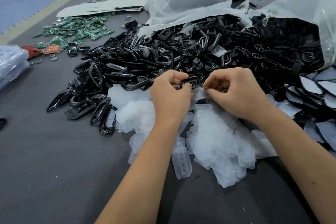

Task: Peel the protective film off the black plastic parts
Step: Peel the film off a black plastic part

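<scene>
Hands peel film at frame centre.
Left hand grips black part; right hand pinches film.

We look down on a dark grey table crowded with stock. A broad heap of black plastic parts spills across its middle from clear plastic bags at the far side. Just in front of the heap lies a pile of peeled translucent film. At the far left we see green circuit boards scattered near a few coin cells, with a white sheet beyond them. A bluish wrapped bundle sits at the left edge, and film-covered flat pieces lie stacked at the right.
</scene>
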Motion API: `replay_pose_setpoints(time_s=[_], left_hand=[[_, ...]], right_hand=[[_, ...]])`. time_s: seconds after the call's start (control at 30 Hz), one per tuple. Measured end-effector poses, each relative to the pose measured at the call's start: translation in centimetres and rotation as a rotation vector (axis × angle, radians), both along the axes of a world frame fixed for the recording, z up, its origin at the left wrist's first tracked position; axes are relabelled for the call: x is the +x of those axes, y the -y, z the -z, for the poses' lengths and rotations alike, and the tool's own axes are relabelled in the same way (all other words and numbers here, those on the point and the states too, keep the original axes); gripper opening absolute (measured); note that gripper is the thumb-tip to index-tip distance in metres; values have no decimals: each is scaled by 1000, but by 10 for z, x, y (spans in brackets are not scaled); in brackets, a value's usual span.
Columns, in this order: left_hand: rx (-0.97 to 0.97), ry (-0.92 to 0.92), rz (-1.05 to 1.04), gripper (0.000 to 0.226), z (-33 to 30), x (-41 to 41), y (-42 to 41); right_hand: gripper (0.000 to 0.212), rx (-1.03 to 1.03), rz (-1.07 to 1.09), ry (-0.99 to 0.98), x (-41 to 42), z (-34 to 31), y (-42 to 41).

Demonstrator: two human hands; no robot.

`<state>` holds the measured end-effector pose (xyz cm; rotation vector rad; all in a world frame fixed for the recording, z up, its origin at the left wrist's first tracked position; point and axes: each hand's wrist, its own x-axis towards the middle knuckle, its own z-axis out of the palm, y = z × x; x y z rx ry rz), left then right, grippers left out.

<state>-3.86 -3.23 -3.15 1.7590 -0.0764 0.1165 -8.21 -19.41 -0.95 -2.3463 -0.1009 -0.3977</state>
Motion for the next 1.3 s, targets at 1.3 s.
replay_pose_setpoints(time_s=[1.3], left_hand=[[-397,-145,207,39,-13,5,-6]], right_hand=[[16,912,-101,24,-1,-11,5]])
